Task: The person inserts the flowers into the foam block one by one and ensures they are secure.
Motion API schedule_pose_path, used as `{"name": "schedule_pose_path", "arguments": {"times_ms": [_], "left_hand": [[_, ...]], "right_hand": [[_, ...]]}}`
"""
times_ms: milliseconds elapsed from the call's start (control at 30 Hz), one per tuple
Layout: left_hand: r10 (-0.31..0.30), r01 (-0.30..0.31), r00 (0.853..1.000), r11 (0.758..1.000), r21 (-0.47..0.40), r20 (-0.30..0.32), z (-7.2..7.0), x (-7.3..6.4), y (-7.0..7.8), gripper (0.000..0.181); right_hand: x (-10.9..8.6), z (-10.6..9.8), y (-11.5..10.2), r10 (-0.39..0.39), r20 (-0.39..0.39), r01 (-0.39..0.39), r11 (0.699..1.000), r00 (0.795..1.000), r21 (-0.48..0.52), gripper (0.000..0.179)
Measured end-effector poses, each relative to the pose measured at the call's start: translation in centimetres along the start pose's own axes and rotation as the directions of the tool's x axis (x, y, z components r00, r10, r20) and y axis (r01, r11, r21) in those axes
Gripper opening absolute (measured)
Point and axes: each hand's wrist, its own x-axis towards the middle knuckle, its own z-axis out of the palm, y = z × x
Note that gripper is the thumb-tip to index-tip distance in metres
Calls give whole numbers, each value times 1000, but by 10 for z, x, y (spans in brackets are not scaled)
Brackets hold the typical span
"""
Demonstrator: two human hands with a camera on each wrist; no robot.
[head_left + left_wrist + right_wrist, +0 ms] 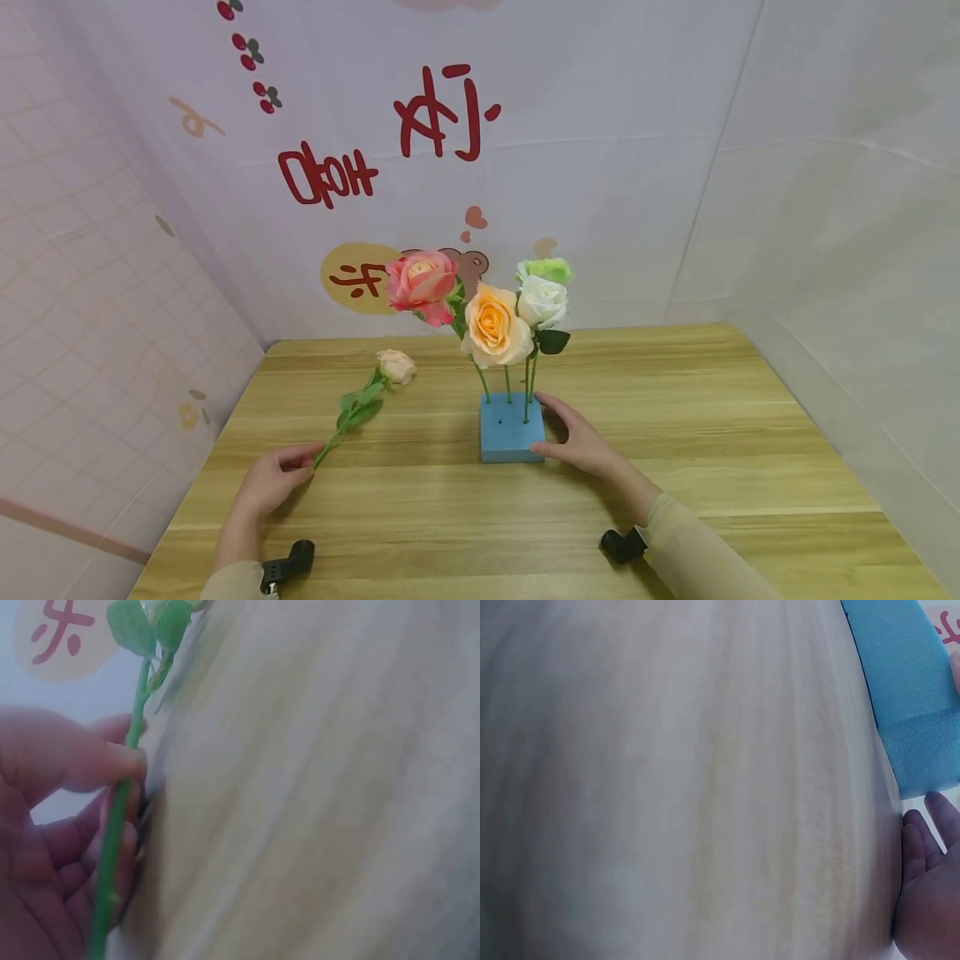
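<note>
My left hand pinches the lower stem of a pale pink rose between thumb and fingers. Its green stem runs down across the fingers in the left wrist view, and its leaves and bloom point away over the table. At the right side of a blue foam block, my right hand grips, thumb at the front corner and forefinger at the back corner. Standing in the block are a coral pink rose, a peach rose, a white rose and a green flower. One hole in its top is bare.
The wooden table ends at a white printed cloth hanging behind it. More cloth closes off the left and right sides. Black wrist cameras sit on both forearms, low over the table.
</note>
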Motion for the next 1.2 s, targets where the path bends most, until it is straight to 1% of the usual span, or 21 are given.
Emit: {"name": "schedule_pose_path", "arguments": {"times_ms": [67, 267, 400, 567, 767, 833, 933, 1033, 1133, 1200], "left_hand": [[11, -11, 1000, 1000, -4, 7, -1, 0, 1, 36], [5, -5, 1000, 1000, 0, -15, 1, 1, 2, 35], [-6, 6, 1000, 1000, -27, -19, 2, 1, 2, 35], [-10, 6, 999, 998, -70, -50, 6, 1, 4, 34], [-56, 45, 996, 986, -162, -65, 13, 5, 15, 33], [-80, 64, 994, 982, -180, -81, 14, 7, 19, 33], [-107, 80, 989, 970, -230, -106, 17, 11, 26, 33], [-99, 64, 988, 962, -267, -120, 20, 14, 32, 32], [-62, 25, 990, 960, -280, -126, 26, 16, 37, 31], [-47, 3, 989, 952, -306, -139, 32, 17, 41, 30]], "right_hand": [[0, -1, -1, 1, 7, -1, 1000, 1000, 2, 85], [-1, -3, -1, 8, 11, -9, 1000, 1000, 15, 88], [-1, -3, 0, 0, 5, 0, 1000, 1000, -2, 88], [0, -3, 2, 8, -1, -8, 1000, 1000, -10, 88], [-1, -3, 2, 16, 12, -16, 1000, 1000, 1, 88], [-1, -3, 1, 17, 19, -17, 1000, 1000, 5, 87], [-1, -3, 0, 13, 25, -13, 1000, 1000, 9, 87], [-1, -2, -1, 11, 25, -11, 1000, 1000, 8, 87], [-1, -2, -1, 11, 20, -11, 1000, 1000, 7, 87], [-1, -2, 0, 11, 15, -11, 1000, 1000, 8, 87]]}}
